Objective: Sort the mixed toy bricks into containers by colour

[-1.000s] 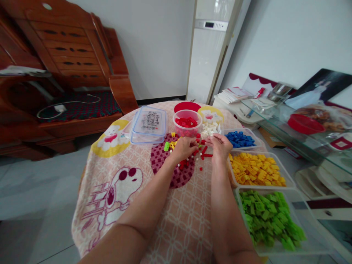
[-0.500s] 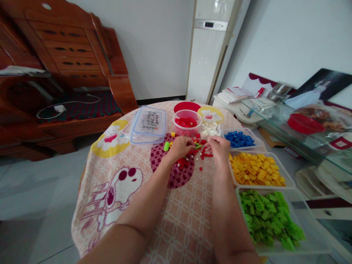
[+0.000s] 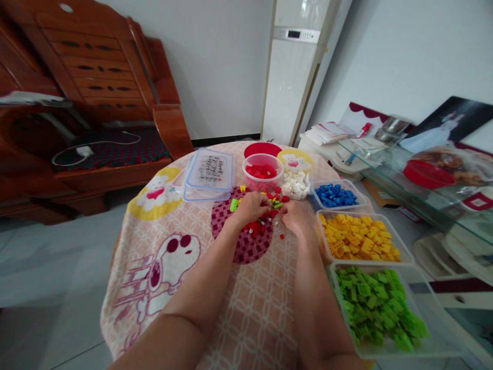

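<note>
Loose toy building bricks [image 3: 254, 226], mostly red with some white, yellow and green, lie in a small pile on the patterned tablecloth. Over the pile my left hand [image 3: 252, 207] is closed, its fingertips bent together towards the right. My right hand [image 3: 296, 217] is closed too, low at the pile's right edge, with fingers pointing left. What either hand pinches is too small or hidden to make out. Just behind my hands stands a clear round tub [image 3: 263, 180] with red bricks in it. A single red brick [image 3: 282, 237] lies in front of the pile.
White bricks [image 3: 296, 185] sit beside the tub. Along the right are trays of blue bricks [image 3: 335, 195], yellow bricks [image 3: 358, 237] and green bricks [image 3: 381, 303]. Blue-edged lids [image 3: 210, 172] lie at the back left, a red lid [image 3: 263, 149] behind the tub.
My right hand has come down and left towards the pile, closer to my left hand, now covering the red pieces that showed there. My left hand has hardly moved.
</note>
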`<state>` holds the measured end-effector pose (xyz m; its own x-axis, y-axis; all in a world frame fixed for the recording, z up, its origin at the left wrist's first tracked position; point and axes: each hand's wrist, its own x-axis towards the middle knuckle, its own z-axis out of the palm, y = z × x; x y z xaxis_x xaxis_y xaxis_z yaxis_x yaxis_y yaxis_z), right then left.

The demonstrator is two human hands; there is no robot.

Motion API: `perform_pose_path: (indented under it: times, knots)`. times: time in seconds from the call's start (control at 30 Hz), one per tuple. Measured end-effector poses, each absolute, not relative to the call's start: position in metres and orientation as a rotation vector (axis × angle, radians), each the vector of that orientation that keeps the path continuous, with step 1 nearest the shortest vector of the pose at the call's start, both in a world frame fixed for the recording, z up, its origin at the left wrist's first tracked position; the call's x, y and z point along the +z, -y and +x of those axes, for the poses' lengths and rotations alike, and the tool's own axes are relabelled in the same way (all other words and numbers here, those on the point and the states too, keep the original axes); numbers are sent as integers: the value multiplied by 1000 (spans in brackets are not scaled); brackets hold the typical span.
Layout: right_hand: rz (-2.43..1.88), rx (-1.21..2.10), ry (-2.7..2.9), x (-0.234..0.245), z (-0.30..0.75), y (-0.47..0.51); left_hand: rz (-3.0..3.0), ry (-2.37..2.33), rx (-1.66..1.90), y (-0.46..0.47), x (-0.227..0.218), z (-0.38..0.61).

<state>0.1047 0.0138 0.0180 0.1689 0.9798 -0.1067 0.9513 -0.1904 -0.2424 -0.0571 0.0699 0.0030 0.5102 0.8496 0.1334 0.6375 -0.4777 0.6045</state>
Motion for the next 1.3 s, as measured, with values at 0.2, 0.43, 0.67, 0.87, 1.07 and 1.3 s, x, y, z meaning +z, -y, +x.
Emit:
perform_pose_path:
  times: [0.2, 0.43, 0.67, 0.87, 1.07, 1.3]
  knots:
    - [-2371, 334, 1882, 12, 94, -18, 2282, -1221, 519, -69, 4, -56]
    - [-2315, 377, 1827, 8, 96, -20, 2294, -1214, 502, -68, 6, -55]
    - [-1823, 530, 1421, -7, 113, -31, 2309, -1228, 483, -68, 5, -55]
    - [-1299, 706, 826, -23, 115, -50, 2303, -1222, 475, -67, 7, -55]
    - [-1182, 674, 782, -18, 120, -48, 2287, -1214, 542, -68, 4, -56]
    - [-1361, 967, 1095, 1, 118, -30, 2152, -1324, 760, -78, 6, -76]
